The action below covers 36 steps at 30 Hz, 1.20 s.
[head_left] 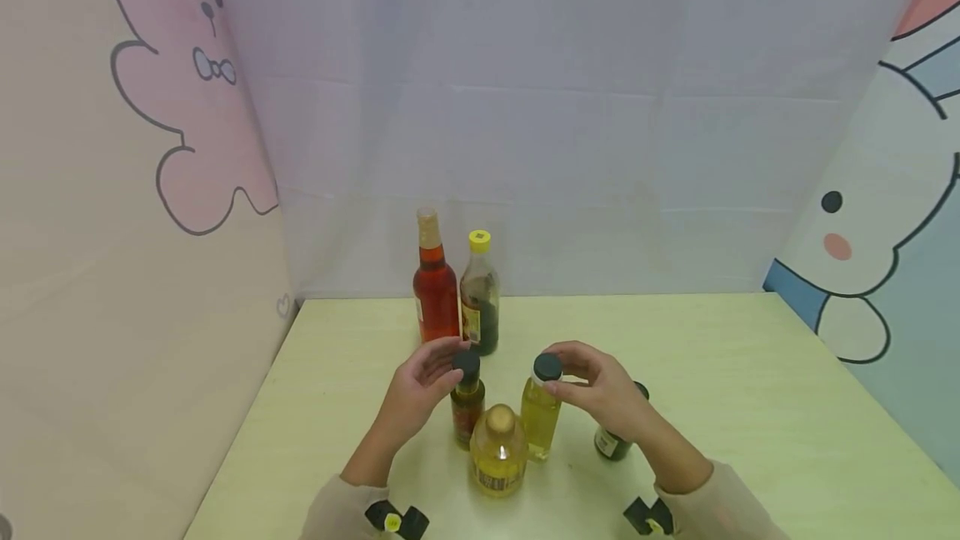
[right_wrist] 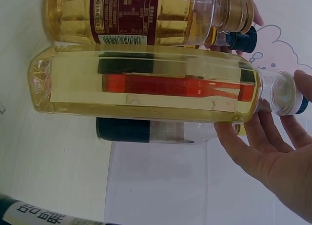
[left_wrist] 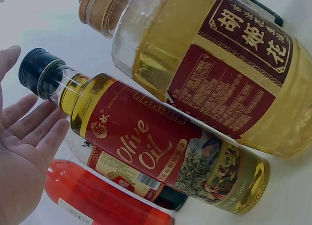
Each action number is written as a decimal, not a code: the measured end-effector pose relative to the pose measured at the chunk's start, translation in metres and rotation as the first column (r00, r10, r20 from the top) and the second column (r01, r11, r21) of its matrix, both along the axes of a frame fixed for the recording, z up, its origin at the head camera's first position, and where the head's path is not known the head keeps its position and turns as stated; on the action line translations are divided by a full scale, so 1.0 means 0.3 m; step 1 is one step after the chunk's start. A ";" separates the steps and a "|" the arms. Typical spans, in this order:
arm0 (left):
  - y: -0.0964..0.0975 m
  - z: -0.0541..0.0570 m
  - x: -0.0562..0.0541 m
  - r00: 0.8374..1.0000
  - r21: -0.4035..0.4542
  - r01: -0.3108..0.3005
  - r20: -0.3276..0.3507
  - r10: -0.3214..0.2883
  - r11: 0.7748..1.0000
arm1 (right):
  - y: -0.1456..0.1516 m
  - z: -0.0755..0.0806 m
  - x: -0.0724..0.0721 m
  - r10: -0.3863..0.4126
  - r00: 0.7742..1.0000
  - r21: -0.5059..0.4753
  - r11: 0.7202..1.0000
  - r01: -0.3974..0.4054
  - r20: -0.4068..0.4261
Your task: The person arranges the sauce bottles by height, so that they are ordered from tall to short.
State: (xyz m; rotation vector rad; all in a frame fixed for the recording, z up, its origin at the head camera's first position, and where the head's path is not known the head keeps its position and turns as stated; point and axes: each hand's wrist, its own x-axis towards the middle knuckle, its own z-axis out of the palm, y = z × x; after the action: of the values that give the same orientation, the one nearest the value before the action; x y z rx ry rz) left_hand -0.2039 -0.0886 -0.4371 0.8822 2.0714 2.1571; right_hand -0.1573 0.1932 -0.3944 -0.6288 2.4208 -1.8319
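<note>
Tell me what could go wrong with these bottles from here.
The right grip holds the pale oil bottle only by its top, so it might swing into the gold-capped bottle close beside it. The left grip is open around the top of the olive oil bottle; closing unevenly could knock that over.

wrist views: hands [left_wrist: 24, 142] [right_wrist: 273, 154] cut off | head: red bottle [head_left: 435, 298] base hidden | small dark bottle [head_left: 612, 445] partly hidden

The olive oil bottle [left_wrist: 168, 144] and white-collared bottle [head_left: 540, 417] show smooth, glossy, transparent walls; the former's ribbed cap [left_wrist: 36, 71] resembles plastic. The table [head_left: 750, 390] appears smooth and wood-like, the backdrop [head_left: 555, 123] creased, matt cloth.
</note>
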 end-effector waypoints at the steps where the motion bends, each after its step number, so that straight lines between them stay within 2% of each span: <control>1: 0.001 -0.002 0.003 1.000 -0.003 -0.004 0.004 0.004 1.000 | 0.000 0.000 0.001 0.000 1.000 0.000 1.000 0.000 0.000; 9: 0.010 -0.017 0.020 0.997 -0.044 -0.067 0.020 0.068 0.997 | 0.002 0.000 0.001 -0.004 1.000 0.004 1.000 0.004 -0.001; 14: 0.017 -0.023 0.029 0.996 -0.051 -0.082 0.032 0.084 0.995 | 0.003 -0.002 0.000 -0.005 1.000 0.004 1.000 0.005 0.001; 21: 0.027 -0.035 0.028 0.994 -0.051 -0.111 0.008 0.111 0.993 | 0.004 -0.001 0.000 0.000 1.000 0.002 1.000 0.000 -0.003; 30: 0.041 -0.019 0.034 0.993 -0.050 -0.118 0.010 0.118 0.992 | 0.002 0.008 0.005 -0.015 1.000 0.004 1.000 0.015 -0.005; 36: 0.050 -0.022 0.037 0.988 -0.057 -0.151 0.032 0.153 0.987 | 0.004 0.004 0.004 -0.025 1.000 0.021 0.999 0.025 -0.007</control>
State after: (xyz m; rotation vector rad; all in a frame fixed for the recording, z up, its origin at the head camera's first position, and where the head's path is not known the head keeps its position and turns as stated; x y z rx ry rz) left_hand -0.1929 -0.0736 -0.4438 0.6953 2.2362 2.1579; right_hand -0.1562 0.1944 -0.3931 -0.6068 2.4592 -1.8142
